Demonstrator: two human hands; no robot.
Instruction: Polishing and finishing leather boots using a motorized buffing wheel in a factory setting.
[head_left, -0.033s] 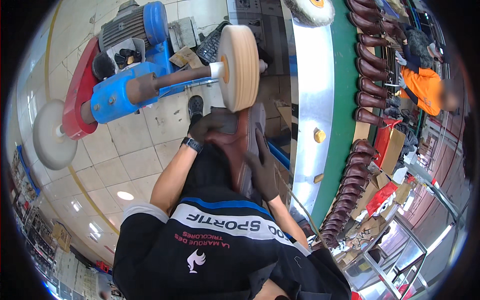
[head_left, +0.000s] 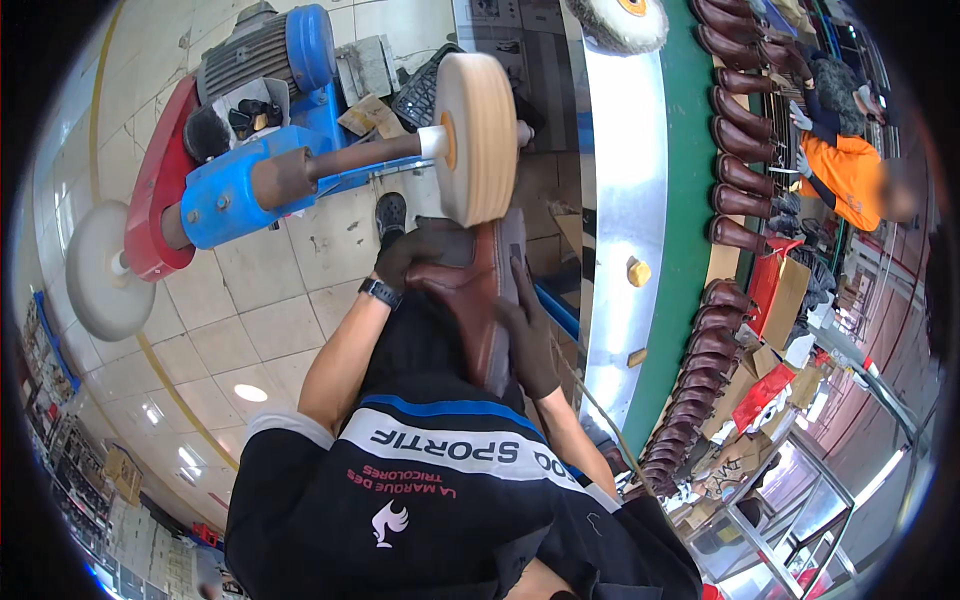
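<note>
A brown leather boot [head_left: 462,312] is held in front of my body, its sole side toward the right. My left hand [head_left: 425,250], in a dark glove, grips the boot's upper part from the left. My right hand [head_left: 528,340], also gloved, presses along the sole with its fingers stretched upward. The boot's far end meets the underside of a pale buffing wheel [head_left: 485,140], or sits just beneath it; the exact contact is hidden. My left fingertips are partly hidden against the leather.
A blue motor-driven shaft housing [head_left: 235,190] carries the wheel, with a second white wheel [head_left: 105,270] at its left end. On the right runs a metal-edged green bench [head_left: 685,180] with rows of brown boots [head_left: 740,125]. Beyond it works a person in orange [head_left: 845,175].
The boot and my left hand have shifted slightly to the left. My right hand has stayed nearly in place along the sole.
</note>
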